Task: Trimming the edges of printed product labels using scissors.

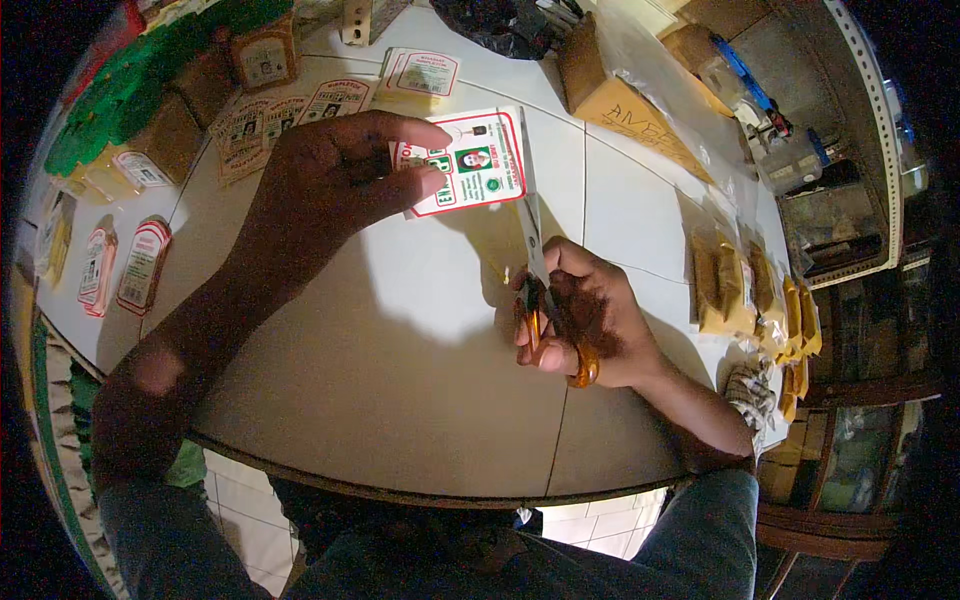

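Between thumb and fingers, my left hand (337,161) pinches a printed label (487,161) with a red border, green lettering and a small portrait. It is held above the white tiled table (420,420). My right hand (611,315) grips scissors (534,251) by their amber handles, blades pointing away from me. The blades meet the label's right edge, where a narrow strip lies outside the red border. How far the blades are apart is hard to see. Behind the left hand are several uncut-looking labels (277,124) and a stack of labels (424,73).
Two small stacks of trimmed labels (144,266) lie at left. Packets (161,142) stand beside green material (127,90). A cardboard box (637,124) with handwriting and a black plastic bag (491,26) sit at the back. Yellowish packets (724,289) and a cloth (750,394) line the right edge.
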`<action>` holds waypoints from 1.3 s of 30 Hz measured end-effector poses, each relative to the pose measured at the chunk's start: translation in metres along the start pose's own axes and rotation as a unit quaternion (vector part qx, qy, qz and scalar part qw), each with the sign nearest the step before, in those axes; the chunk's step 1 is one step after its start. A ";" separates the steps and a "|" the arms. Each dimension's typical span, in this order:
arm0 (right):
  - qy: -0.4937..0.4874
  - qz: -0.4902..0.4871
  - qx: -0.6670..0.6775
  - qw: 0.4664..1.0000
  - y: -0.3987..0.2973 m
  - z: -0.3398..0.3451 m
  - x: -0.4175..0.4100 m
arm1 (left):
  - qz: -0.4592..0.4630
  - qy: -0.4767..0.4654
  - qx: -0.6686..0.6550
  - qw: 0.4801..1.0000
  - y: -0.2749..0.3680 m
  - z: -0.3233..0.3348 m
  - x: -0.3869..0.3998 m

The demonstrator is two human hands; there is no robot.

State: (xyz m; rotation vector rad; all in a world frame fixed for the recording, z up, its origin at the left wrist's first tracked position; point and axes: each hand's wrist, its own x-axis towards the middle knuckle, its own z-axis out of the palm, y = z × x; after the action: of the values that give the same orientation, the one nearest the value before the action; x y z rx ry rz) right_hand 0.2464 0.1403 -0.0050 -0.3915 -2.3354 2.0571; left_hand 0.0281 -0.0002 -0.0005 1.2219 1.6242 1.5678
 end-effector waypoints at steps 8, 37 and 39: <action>0.024 -0.057 0.036 0.997 0.005 0.003 0.001 | -0.002 0.012 -0.029 1.000 -0.003 0.002 0.000; 0.056 -0.045 -0.010 0.997 0.005 0.002 -0.001 | 0.011 -0.001 0.009 1.000 -0.005 -0.002 0.003; 0.056 -0.053 -0.020 0.997 0.005 0.002 -0.001 | 0.026 -0.007 0.018 0.999 -0.005 -0.003 0.003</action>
State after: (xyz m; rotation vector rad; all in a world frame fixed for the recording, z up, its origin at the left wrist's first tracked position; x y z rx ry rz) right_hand 0.2478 0.1385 -0.0103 -0.3639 -2.2842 1.8934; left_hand 0.0227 0.0016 -0.0046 1.3008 1.6299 1.5644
